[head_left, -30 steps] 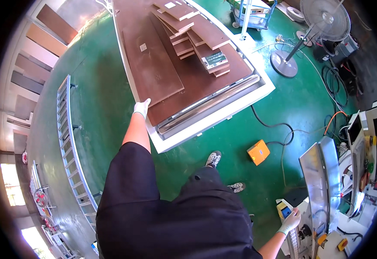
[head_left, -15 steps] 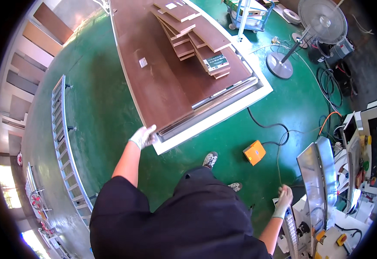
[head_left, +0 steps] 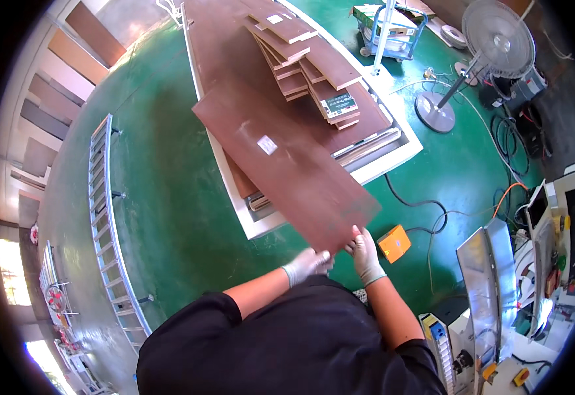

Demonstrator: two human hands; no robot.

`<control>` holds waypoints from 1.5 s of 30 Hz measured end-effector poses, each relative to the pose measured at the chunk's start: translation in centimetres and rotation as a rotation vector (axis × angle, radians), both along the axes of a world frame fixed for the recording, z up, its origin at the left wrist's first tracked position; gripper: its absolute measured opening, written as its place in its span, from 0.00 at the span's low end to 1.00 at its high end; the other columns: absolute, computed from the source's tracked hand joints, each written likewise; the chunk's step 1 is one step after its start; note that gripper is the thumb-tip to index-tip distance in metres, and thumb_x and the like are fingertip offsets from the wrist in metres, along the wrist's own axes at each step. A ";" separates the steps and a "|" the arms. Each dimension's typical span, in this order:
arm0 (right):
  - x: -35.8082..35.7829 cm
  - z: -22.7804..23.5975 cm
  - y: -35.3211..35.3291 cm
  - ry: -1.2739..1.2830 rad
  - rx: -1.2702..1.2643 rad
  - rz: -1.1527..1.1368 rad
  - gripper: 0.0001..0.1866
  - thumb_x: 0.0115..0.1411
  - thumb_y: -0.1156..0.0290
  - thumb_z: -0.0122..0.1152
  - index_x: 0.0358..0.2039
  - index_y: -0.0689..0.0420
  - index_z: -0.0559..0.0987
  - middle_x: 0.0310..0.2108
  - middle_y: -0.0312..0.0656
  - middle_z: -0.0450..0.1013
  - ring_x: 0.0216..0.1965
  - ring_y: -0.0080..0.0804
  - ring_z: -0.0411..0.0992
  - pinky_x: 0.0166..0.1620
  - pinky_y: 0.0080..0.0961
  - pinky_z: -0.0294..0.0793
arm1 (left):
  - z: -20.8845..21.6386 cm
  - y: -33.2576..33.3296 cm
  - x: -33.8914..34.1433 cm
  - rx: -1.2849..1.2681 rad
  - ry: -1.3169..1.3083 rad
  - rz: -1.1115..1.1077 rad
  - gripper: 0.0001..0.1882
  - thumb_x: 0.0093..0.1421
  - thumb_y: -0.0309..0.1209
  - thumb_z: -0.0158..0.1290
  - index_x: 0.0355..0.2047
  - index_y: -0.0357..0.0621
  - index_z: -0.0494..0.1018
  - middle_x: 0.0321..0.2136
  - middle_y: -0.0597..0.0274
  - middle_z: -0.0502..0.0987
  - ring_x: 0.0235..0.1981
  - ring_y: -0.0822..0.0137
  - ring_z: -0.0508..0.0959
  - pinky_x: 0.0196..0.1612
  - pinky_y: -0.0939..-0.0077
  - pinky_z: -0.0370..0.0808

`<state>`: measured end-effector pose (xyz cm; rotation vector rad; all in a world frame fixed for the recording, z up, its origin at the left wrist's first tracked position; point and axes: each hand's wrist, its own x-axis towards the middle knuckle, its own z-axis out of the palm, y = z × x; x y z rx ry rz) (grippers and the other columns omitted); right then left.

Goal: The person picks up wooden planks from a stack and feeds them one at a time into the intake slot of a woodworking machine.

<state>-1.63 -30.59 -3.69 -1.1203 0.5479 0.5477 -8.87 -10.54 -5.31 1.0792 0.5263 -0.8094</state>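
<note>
A long brown board [head_left: 281,168] with a small white label on it slants across the near end of the white-edged table. Its near edge is gripped by my left hand [head_left: 308,265] and my right hand [head_left: 364,253], both in pale gloves. The hands are close together, thumbs on top, fingers hidden beneath the board. The board's near end juts past the table toward my body. Behind it, a stack of smaller brown panels [head_left: 307,66] lies on larger brown sheets [head_left: 211,33], topped by a green-and-white package [head_left: 340,104].
A metal ladder [head_left: 106,224] lies along the left on the green floor. To the right are an orange box-shaped unit [head_left: 394,244] with a black cable, a pedestal fan [head_left: 462,85], and a machine with bent metal guards [head_left: 488,276]. A blue cart [head_left: 389,33] stands behind.
The labelled board has been pulled toward me and turned across the table end. My right hand has left the machine side and joined my left hand at the board's near edge.
</note>
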 end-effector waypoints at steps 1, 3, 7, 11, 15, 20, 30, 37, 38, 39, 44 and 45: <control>-0.4 -0.5 -0.3 0.038 0.015 -0.081 0.25 0.72 0.55 0.57 0.61 0.59 0.69 0.53 0.43 0.75 0.52 0.35 0.76 0.53 0.34 0.77 | -4.0 0.3 -1.5 -0.126 -0.065 -0.222 0.23 0.71 0.48 0.54 0.54 0.42 0.73 0.48 0.60 0.80 0.48 0.65 0.82 0.54 0.69 0.79; -2.4 -6.0 -4.3 -0.004 -0.096 -0.185 0.20 0.73 0.58 0.55 0.56 0.60 0.74 0.52 0.40 0.76 0.53 0.35 0.75 0.56 0.35 0.75 | -3.7 -0.3 -0.6 -0.085 -0.072 -0.348 0.28 0.71 0.51 0.53 0.56 0.38 0.73 0.49 0.56 0.81 0.50 0.63 0.81 0.56 0.66 0.77; -5.7 -1.6 -8.9 -0.124 0.016 -0.337 0.24 0.71 0.61 0.54 0.62 0.63 0.72 0.60 0.45 0.73 0.61 0.39 0.71 0.67 0.39 0.66 | 0.3 3.6 3.3 -0.365 0.123 0.257 0.32 0.69 0.45 0.57 0.65 0.36 0.66 0.65 0.51 0.70 0.64 0.53 0.71 0.70 0.54 0.64; -9.8 1.8 -15.0 -0.031 0.002 -0.473 0.24 0.68 0.64 0.54 0.61 0.62 0.73 0.60 0.44 0.74 0.61 0.41 0.72 0.66 0.42 0.67 | -0.1 10.0 7.1 -0.259 0.003 0.749 0.25 0.71 0.38 0.54 0.64 0.42 0.67 0.61 0.54 0.74 0.62 0.51 0.73 0.68 0.49 0.66; -10.5 7.3 -18.5 -0.099 -0.254 -0.574 0.20 0.70 0.63 0.52 0.56 0.62 0.77 0.55 0.41 0.77 0.56 0.36 0.73 0.63 0.35 0.69 | 1.2 10.7 9.4 -0.242 -0.058 0.806 0.23 0.72 0.38 0.52 0.64 0.43 0.66 0.62 0.55 0.73 0.63 0.53 0.72 0.66 0.51 0.69; -10.2 11.7 -21.4 -0.314 -0.590 -0.550 0.18 0.73 0.61 0.50 0.48 0.64 0.79 0.47 0.39 0.78 0.48 0.28 0.72 0.56 0.27 0.69 | 5.2 6.2 7.4 -0.309 -0.052 0.683 0.22 0.75 0.35 0.47 0.65 0.43 0.64 0.63 0.56 0.71 0.62 0.55 0.73 0.65 0.53 0.72; -26.6 12.2 -34.6 -0.312 -0.868 -1.193 0.23 0.76 0.57 0.49 0.53 0.65 0.80 0.50 0.36 0.76 0.50 0.23 0.69 0.58 0.26 0.68 | 6.0 1.6 3.7 -0.314 0.118 -0.576 0.19 0.70 0.32 0.55 0.59 0.44 0.71 0.58 0.58 0.76 0.61 0.64 0.74 0.66 0.61 0.70; -45.5 8.5 -28.1 0.140 -0.980 -1.554 0.31 0.76 0.46 0.47 0.54 0.65 0.79 0.52 0.38 0.76 0.52 0.29 0.70 0.60 0.30 0.68 | 12.0 -12.1 6.1 -0.419 0.062 -0.805 0.23 0.73 0.35 0.51 0.64 0.39 0.67 0.61 0.62 0.73 0.62 0.70 0.73 0.63 0.72 0.71; -48.3 7.1 -26.3 0.204 -0.950 -1.617 0.32 0.76 0.46 0.46 0.55 0.66 0.78 0.53 0.39 0.75 0.53 0.30 0.70 0.61 0.31 0.68 | 11.9 -14.4 6.4 -0.449 -0.009 -0.904 0.29 0.72 0.32 0.51 0.70 0.41 0.59 0.65 0.55 0.68 0.64 0.62 0.72 0.66 0.61 0.69; -50.8 5.9 -24.4 0.255 -0.914 -1.673 0.33 0.75 0.46 0.46 0.57 0.66 0.78 0.54 0.40 0.75 0.54 0.31 0.70 0.62 0.31 0.67 | 10.0 -16.3 6.1 -0.503 -0.011 -0.909 0.30 0.72 0.33 0.51 0.71 0.43 0.56 0.66 0.56 0.68 0.64 0.61 0.72 0.66 0.60 0.69; -56.5 2.9 -10.6 0.542 -0.740 -2.079 0.34 0.74 0.47 0.45 0.63 0.67 0.73 0.61 0.45 0.72 0.58 0.40 0.71 0.63 0.38 0.69 | 10.7 -26.7 5.0 -0.345 -0.107 -1.329 0.32 0.73 0.39 0.50 0.72 0.43 0.54 0.66 0.57 0.68 0.61 0.63 0.75 0.64 0.64 0.72; -56.1 3.6 -8.3 0.567 -0.600 -2.212 0.33 0.75 0.48 0.45 0.62 0.67 0.73 0.60 0.45 0.73 0.58 0.41 0.72 0.63 0.40 0.70 | 10.6 -28.2 4.4 -0.347 -0.110 -1.351 0.32 0.73 0.39 0.50 0.72 0.43 0.54 0.66 0.57 0.68 0.61 0.63 0.75 0.64 0.64 0.72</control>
